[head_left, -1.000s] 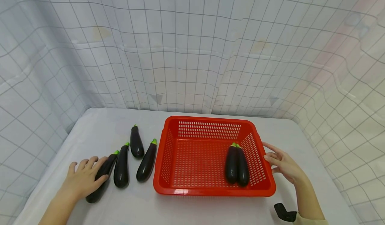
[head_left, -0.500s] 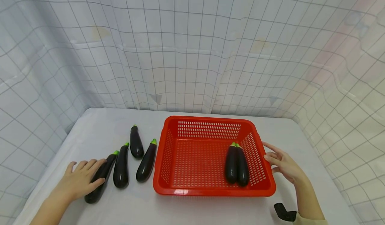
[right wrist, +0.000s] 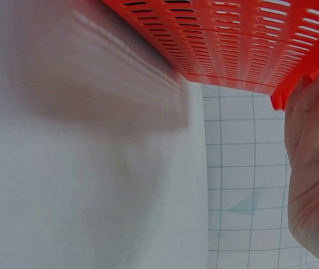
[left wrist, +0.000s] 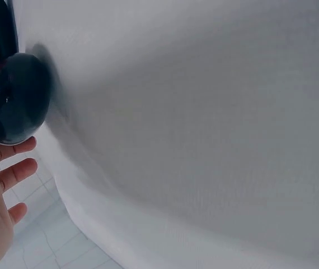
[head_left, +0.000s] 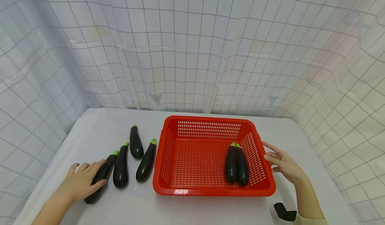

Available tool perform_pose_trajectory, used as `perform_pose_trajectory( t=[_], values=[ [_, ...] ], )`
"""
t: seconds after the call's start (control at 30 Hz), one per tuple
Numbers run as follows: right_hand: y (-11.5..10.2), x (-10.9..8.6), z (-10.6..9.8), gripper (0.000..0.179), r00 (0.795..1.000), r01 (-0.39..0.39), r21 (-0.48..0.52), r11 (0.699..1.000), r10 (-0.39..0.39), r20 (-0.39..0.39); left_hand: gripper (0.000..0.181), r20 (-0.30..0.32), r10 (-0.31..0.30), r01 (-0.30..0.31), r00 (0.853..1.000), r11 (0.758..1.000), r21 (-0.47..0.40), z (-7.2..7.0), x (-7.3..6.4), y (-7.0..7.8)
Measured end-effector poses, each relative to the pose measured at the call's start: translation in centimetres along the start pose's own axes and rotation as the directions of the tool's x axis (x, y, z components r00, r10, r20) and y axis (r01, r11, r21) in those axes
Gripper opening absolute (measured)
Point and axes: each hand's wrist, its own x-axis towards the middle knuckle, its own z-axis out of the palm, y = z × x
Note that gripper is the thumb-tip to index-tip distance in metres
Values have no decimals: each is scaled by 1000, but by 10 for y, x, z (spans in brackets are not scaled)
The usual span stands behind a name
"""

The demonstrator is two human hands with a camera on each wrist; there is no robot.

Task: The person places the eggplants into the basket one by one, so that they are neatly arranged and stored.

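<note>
Spread over a dark eggplant (head_left: 102, 172) on the left is my left hand (head_left: 79, 186), its thumb on one side and its fingers across the other. In the left wrist view, that eggplant's rounded end (left wrist: 17, 101) shows above the extended fingers (left wrist: 18, 172). My right hand (head_left: 287, 166) rests its fingertips at the right rim of a red plastic basket (head_left: 200, 191). Fairly straight fingers at the basket's edge (right wrist: 280, 101) show in the right wrist view. Two more eggplants (head_left: 231, 164) lie side by side inside the basket, at its right end.
Between the left hand and the basket lie more eggplants: one next to the hand (head_left: 121, 168), one farther back (head_left: 136, 142), and one close to the basket's left wall (head_left: 146, 161). A black object (head_left: 284, 213) is by the right sleeve. Grid-patterned white curtains (head_left: 192, 51) surround the white table.
My left hand has shifted slightly left, and the eggplant under it has moved a little the same way. The right hand and basket stay in place.
</note>
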Motion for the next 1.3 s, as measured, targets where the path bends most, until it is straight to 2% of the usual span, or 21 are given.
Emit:
perform_pose_trajectory(
  t=[0.5,0.8,0.9,1.07,1.3],
  values=[
    [-2,0,1,58,1000,-10,-3,1000,10,-5,62,-15,21,-21,1000,1000,-5,4,-1,10],
    [-3,-1,1,58,1000,-14,-3,1000,14,-10,56,-32,-19,19,999,1000,15,8,-1,13],
    [-3,-1,1,58,1000,-14,-4,1000,14,-7,56,-57,-29,30,998,999,23,8,-1,14],
    [-3,-2,2,58,1000,-4,-2,1000,4,-1,55,-132,-34,41,991,998,48,6,0,16],
    [-3,-2,2,57,1000,-2,8,1000,2,6,54,-222,-29,49,975,995,87,-4,5,23]
  ],
)
